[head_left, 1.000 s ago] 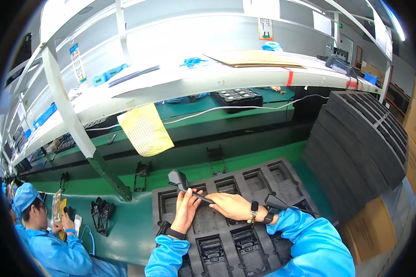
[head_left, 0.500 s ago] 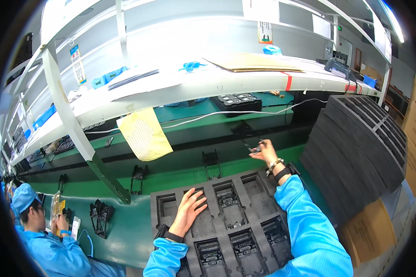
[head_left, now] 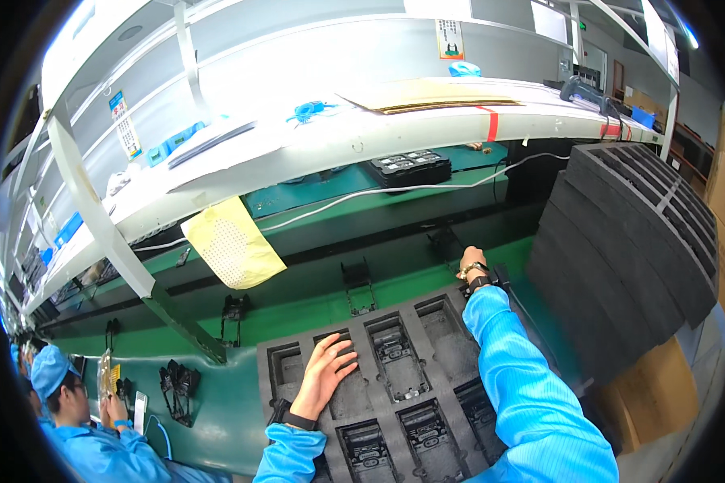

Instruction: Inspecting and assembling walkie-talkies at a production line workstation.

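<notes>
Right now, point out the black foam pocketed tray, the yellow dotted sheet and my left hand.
Black foam pocketed tray (head_left: 397, 443), head view: divider between pockets.
Yellow dotted sheet (head_left: 234, 245), head view: its dotted middle.
Left hand (head_left: 322, 376), head view: its middle.

Factory assy. area: long green bench (head_left: 225, 390) w/ shelf (head_left: 379, 134) above, co-worker (head_left: 89, 449) in blue cap (head_left: 50, 365) & smock (head_left: 119, 464), blk foam-tray stack (head_left: 612, 258), cardboard ctns (head_left: 656, 390).

Yellow sheet (head_left: 235, 245) hanging from white shelf (head_left: 403, 131); brown carton (head_left: 660, 394).
</notes>
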`<state>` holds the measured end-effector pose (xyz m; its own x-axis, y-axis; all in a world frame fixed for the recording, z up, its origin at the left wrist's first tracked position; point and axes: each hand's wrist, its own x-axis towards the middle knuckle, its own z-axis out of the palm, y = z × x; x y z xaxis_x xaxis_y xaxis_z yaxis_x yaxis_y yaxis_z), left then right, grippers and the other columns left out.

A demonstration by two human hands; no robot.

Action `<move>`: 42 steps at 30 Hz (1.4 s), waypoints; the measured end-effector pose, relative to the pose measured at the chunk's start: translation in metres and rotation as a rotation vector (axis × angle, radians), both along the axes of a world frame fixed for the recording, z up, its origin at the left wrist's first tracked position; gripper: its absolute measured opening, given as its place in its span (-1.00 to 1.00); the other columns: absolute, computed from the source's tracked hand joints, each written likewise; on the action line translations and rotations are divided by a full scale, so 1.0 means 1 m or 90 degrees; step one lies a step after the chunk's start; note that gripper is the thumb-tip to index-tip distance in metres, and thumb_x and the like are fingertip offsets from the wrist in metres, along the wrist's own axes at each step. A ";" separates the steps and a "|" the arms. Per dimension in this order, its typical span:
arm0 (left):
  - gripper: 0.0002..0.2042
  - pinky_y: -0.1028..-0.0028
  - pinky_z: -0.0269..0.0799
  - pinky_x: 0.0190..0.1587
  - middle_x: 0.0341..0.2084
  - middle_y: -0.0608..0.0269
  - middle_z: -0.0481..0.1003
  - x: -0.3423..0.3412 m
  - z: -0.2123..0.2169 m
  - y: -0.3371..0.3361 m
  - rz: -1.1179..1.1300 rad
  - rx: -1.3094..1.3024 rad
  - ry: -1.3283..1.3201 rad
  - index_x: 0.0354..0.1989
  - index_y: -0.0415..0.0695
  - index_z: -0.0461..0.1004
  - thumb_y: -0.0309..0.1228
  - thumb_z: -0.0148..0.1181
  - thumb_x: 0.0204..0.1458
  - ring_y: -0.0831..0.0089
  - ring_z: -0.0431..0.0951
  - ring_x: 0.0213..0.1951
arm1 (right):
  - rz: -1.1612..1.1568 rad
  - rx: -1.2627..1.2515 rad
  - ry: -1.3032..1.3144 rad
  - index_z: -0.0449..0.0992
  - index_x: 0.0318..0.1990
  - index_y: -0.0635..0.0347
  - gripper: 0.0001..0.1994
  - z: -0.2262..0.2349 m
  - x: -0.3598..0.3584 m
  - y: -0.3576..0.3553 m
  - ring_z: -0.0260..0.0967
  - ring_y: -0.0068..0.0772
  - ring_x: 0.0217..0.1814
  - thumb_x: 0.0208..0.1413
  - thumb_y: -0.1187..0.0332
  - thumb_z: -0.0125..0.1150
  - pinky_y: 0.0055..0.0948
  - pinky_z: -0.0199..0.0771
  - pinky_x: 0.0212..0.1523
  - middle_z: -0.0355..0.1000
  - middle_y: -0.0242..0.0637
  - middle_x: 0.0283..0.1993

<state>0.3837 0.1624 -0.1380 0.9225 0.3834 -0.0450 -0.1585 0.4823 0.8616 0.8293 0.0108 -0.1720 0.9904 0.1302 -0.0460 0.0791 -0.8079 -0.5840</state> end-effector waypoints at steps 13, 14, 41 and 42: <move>-0.50 0.10 0.33 0.23 0.17 0.02 0.31 -0.004 -0.005 0.006 -0.007 -0.071 -0.034 0.30 -0.10 0.15 -0.26 0.07 0.24 0.16 0.38 0.15 | 0.183 -0.133 -0.213 0.60 -0.20 0.21 -0.79 0.002 -0.050 -0.018 0.53 0.13 -0.09 0.10 0.38 0.07 -0.06 0.56 -0.07 0.56 0.09 -0.17; -0.51 0.09 0.33 0.23 0.17 0.02 0.31 -0.001 -0.006 0.006 -0.016 -0.081 -0.039 0.30 -0.10 0.15 -0.26 0.08 0.24 0.15 0.37 0.16 | 0.207 -0.154 -0.209 0.62 -0.22 0.20 -0.78 0.003 -0.050 -0.024 0.54 0.12 -0.09 0.10 0.36 0.06 -0.05 0.56 -0.07 0.56 0.09 -0.17; -0.28 0.05 0.00 0.39 0.31 -0.37 0.10 -0.209 0.030 -0.087 -0.021 1.259 0.587 0.34 -0.30 0.13 -0.24 0.23 0.04 -0.16 0.12 0.35 | 0.618 -0.115 -0.426 0.37 0.10 0.50 -0.37 0.028 -0.285 -0.063 0.23 0.00 0.08 -0.19 0.37 0.33 -0.22 0.38 0.06 0.25 0.03 0.03; -0.27 0.04 -0.02 0.39 0.31 -0.37 0.09 -0.222 0.029 -0.089 -0.047 1.221 0.612 0.32 -0.34 0.13 -0.24 0.24 0.02 -0.14 0.12 0.35 | 0.623 -0.125 -0.418 0.38 0.08 0.50 -0.39 0.031 -0.286 -0.060 0.23 0.01 0.08 -0.22 0.41 0.30 -0.21 0.40 0.03 0.24 0.03 0.00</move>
